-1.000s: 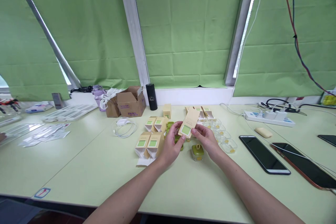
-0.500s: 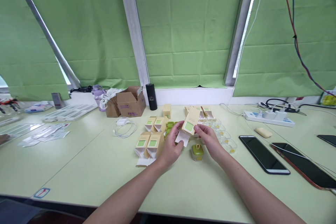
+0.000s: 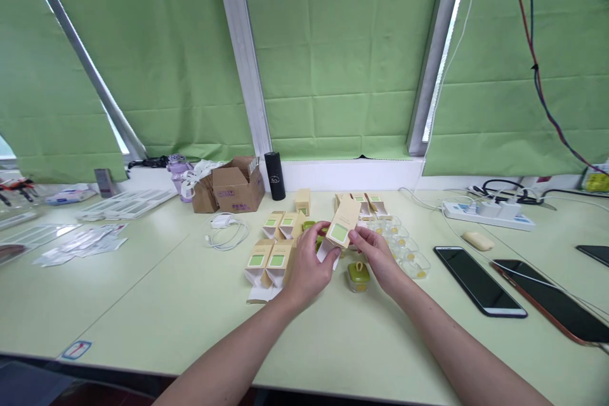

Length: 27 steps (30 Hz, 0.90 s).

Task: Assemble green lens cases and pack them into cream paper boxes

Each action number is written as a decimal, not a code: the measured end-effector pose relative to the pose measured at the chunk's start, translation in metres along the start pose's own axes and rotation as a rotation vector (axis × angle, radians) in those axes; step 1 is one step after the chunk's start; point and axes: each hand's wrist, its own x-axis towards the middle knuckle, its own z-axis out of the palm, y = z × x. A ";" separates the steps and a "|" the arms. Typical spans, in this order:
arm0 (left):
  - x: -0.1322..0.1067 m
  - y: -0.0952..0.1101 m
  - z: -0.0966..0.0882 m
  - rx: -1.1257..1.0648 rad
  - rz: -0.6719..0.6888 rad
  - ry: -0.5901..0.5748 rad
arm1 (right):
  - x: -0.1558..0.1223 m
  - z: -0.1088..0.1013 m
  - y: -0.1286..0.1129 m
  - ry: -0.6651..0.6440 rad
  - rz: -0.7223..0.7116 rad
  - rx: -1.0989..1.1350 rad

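Observation:
My left hand [image 3: 310,269] and my right hand [image 3: 375,255] both pinch a small tan carton with a green square window [image 3: 343,223], held tilted above the table. A white flap hangs open at its lower end, by my left thumb. Just below my right hand sits a small green case with a yellow loop [image 3: 358,274]. Several more tan cartons [image 3: 271,259] lie to the left of my left hand.
Clear plastic trays [image 3: 404,247] and more cartons [image 3: 371,203] lie behind the hands. Two phones [image 3: 479,279] lie at right, with a power strip [image 3: 485,212] beyond. A brown cardboard box [image 3: 238,187], black bottle [image 3: 275,176] and white cable [image 3: 224,231] stand at back left.
The carton's lower white flap has come open, and my left hand has shifted down to its lower end. The carton stays held between both hands.

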 end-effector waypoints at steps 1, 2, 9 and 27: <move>0.000 -0.001 0.000 0.020 0.009 0.017 | 0.001 0.000 0.002 0.010 -0.004 -0.004; -0.001 -0.001 0.000 0.041 0.017 0.031 | 0.002 0.000 0.003 0.021 -0.007 -0.007; -0.003 -0.004 -0.003 0.105 0.138 -0.004 | 0.000 0.001 -0.008 0.064 -0.026 0.006; -0.002 -0.003 0.000 0.038 0.049 0.075 | 0.000 0.004 -0.001 0.025 -0.068 -0.032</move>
